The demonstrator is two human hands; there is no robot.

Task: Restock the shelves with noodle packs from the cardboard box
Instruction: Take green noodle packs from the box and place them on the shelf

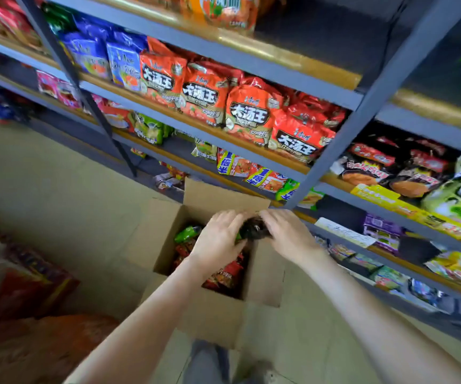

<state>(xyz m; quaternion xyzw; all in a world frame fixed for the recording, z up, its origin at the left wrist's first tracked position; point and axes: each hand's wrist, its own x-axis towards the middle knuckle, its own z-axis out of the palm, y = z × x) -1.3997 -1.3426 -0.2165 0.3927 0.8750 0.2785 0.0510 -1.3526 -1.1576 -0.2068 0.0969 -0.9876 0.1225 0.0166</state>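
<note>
Materials: the cardboard box [210, 320] is plain brown corrugated board. It stands on the pale floor [57, 189] with its flaps folded out, the far flap upright against the lowest shelf. The shelves [223, 55] are grey metal rails with a glossy amber strip along each front edge, braced by a slanted grey upright post [377, 95]. All the packs are shiny crinkled plastic pillows.

Hands: both my arms are bare and reach forward and down over the open box. My left hand [218, 239] has its back toward me, fingers curved around the left side of a dark pack [253, 230]. My right hand [287, 234] closes over the pack's right and top side, fingers bent. Both hands grip it between them. The pack is above the far right corner of the box opening, at about rim level. Its print is too blurred to read.

Containers: inside the box a green pack [186, 234] lies at the far left, and red packs [223, 273] fill the middle and near part, partly hidden under my left wrist.

The shelf at mid height holds a row of orange packs [248, 112] standing on edge and leaning. Blue packs [124, 65] stand to their left. Right of the post, black packs [367, 167] sit one level down. The lower shelves hold mixed green, yellow and purple packs.
</note>
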